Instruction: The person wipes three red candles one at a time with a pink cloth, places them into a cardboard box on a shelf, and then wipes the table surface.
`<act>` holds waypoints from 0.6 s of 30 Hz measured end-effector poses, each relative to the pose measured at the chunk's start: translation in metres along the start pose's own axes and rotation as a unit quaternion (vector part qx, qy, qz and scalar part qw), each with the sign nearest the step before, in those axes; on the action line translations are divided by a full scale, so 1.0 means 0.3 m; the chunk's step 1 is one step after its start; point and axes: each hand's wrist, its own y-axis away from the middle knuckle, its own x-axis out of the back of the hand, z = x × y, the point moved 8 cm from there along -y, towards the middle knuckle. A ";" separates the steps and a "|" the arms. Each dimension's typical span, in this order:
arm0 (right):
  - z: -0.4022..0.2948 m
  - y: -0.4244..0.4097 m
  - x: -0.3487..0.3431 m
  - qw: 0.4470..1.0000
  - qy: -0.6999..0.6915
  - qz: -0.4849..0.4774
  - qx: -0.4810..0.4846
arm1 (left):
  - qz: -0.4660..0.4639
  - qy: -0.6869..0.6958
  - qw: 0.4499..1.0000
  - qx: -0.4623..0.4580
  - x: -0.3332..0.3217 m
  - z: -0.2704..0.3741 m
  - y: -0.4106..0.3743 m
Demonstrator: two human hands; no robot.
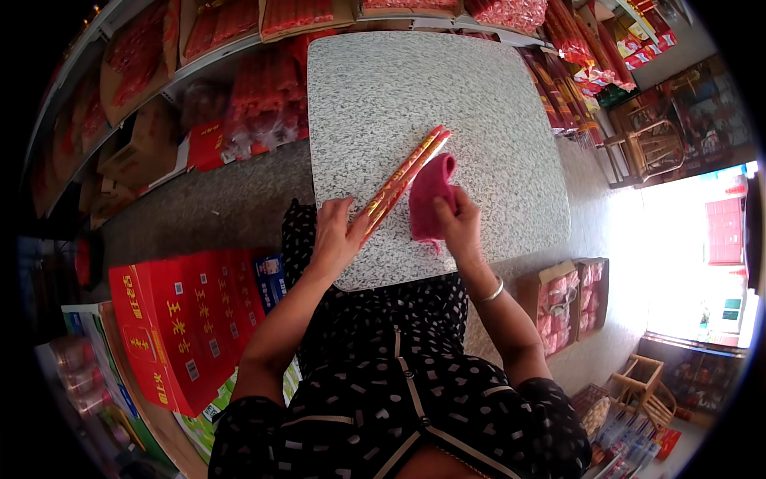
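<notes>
Two long red candles (pixel 400 179) with gold decoration lie side by side, slanting across the speckled tabletop (pixel 419 78). They look wrapped in shiny clear film. My left hand (pixel 336 238) grips their near end, the thumb over it. In my right hand (pixel 461 224), a folded pink cloth (pixel 426 200) is pinched between thumb and fingers. The cloth is just right of the candles, and a loose pink thread hangs from its lower edge.
Shelves with boxes of red candles (pixel 293 15) line the far side and left. A stack of red cartons (pixel 197 323) stands by my left arm. On the floor at right are open cartons of pink packets (pixel 556 305). A wooden chair (pixel 655 149) stands farther right, near a bright doorway.
</notes>
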 end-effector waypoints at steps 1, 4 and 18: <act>-0.008 0.036 -0.026 0.998 0.032 -0.026 -0.048 | -0.019 0.110 0.992 0.063 0.001 0.019 0.000; -0.084 0.126 -0.146 0.970 0.147 -0.117 0.154 | -0.210 0.520 0.793 0.236 -0.138 0.045 0.027; -0.046 0.115 0.059 0.987 0.093 -0.011 0.129 | -0.234 0.815 0.516 0.123 -0.113 0.142 0.038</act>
